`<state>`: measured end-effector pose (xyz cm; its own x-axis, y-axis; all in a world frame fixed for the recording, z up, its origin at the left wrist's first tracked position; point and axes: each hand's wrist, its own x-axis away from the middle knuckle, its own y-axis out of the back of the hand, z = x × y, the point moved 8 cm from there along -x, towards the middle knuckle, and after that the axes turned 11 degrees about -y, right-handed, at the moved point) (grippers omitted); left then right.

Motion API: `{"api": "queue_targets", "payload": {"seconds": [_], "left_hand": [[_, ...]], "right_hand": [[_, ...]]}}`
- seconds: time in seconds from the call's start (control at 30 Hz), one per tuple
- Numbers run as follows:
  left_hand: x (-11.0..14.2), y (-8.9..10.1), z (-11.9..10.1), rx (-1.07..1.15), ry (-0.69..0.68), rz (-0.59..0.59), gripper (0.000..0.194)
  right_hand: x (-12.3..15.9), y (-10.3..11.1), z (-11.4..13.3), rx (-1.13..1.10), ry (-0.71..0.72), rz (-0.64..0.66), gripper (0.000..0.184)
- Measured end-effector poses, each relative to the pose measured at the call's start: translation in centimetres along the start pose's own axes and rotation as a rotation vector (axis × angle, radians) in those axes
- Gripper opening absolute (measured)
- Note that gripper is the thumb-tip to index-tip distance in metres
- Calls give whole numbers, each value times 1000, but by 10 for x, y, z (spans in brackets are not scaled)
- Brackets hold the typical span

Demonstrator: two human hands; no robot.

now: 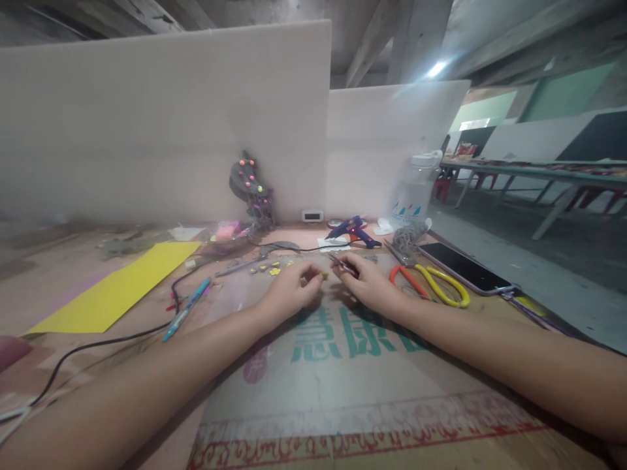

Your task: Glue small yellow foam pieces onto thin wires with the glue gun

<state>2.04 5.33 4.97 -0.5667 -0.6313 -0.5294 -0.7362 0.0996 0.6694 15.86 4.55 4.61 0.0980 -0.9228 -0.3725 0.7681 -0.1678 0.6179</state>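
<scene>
A: ok, head view, using the glue gun (349,228) as the landmark. What are the hands up to?

B: Both are on the near side of it. Left hand (289,287) has thumb and fingers pinched on a small yellowish piece (325,276), too blurry to say what exactly. Right hand (362,281) is closed around a slim metal tool (337,261), maybe tweezers. Hands are close but apart.

A: And the loose yellow bits (275,271)?

B: Left of the glue gun and nearer the person, just past the left hand. The yellow sheet (122,287) and blue pen (189,308) are further left.

A: Other side?

B: Right of the glue gun: grey yarn (411,235), then the phone (465,269). Scissors (443,287) with one orange and one yellow handle lie nearer the person. Water bottle (414,189) is right and a bit behind.

A: Anything behind it to the left?

B: Yeah, a little white device (312,215) with a dark screen, plus a dark curved ornament (245,183) dotted with coloured balls, upright by the white panel (166,130).
</scene>
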Motion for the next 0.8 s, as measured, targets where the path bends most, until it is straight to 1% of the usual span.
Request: {"api": "queue_targets", "payload": {"seconds": [0.07,0.13,0.23,0.3,0.4,0.5,0.7,0.8], "left_hand": [[0,0,0,-7,-1,-4,15],[0,0,0,-8,-19,-6,14],[0,1,1,-11,-33,-11,13],[1,1,0,-15,-38,-10,13],[1,1,-1,-14,-36,-2,14],[1,1,-4,-24,-40,0,14],[0,-2,-1,-7,-24,18,13],[0,-4,-1,-28,-47,38,15]], "right_hand": [[-2,4,-3,-5,-6,-60,23],[-3,5,-7,10,3,-88,33],[-6,0,-11,35,35,-81,45],[-7,-4,-15,57,33,-57,48],[-7,-9,-17,79,34,-31,41],[-5,-9,-13,75,68,-22,34],[1,1,4,61,145,-55,18],[3,1,10,84,182,-28,16]]}}
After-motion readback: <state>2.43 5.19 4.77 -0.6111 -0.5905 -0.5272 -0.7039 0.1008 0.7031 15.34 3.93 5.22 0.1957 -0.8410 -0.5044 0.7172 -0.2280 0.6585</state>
